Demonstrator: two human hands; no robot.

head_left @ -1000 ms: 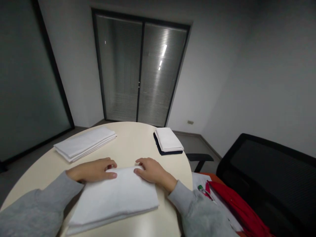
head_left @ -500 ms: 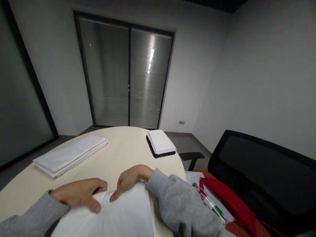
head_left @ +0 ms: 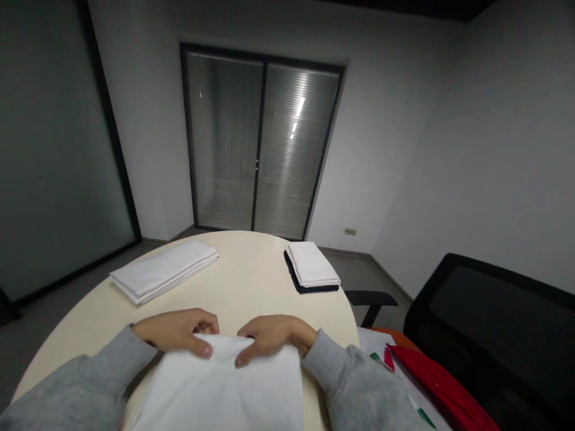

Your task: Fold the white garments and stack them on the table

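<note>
A white cloth [head_left: 224, 389] lies at the near edge of the round table, its near part cut off by the bottom of the view. My left hand [head_left: 179, 332] grips its far edge near the left corner, thumb on top and fingers curled behind. To the right, my right hand [head_left: 272, 336] pinches the same far edge, thumb over the cloth and fingertips hidden behind it. A gap of cloth shows between the two thumbs. Farther off on the left lies a folded stack of white cloth [head_left: 166, 269]. At the far right, a smaller folded white cloth [head_left: 312, 263] rests on a dark folded cloth [head_left: 318, 290].
The cream round table [head_left: 251, 281] fills the lower middle. Right of it stands a black mesh chair [head_left: 503, 323] with an armrest [head_left: 371, 298] close to the table edge. A red item [head_left: 440, 383] and white papers [head_left: 375, 340] lie on its seat. Glass doors [head_left: 260, 149] stand beyond.
My hands have moved slightly apart along the cloth's far edge, and the edge looks straighter and flatter. The head view has turned a little left, shifting everything rightward.
</note>
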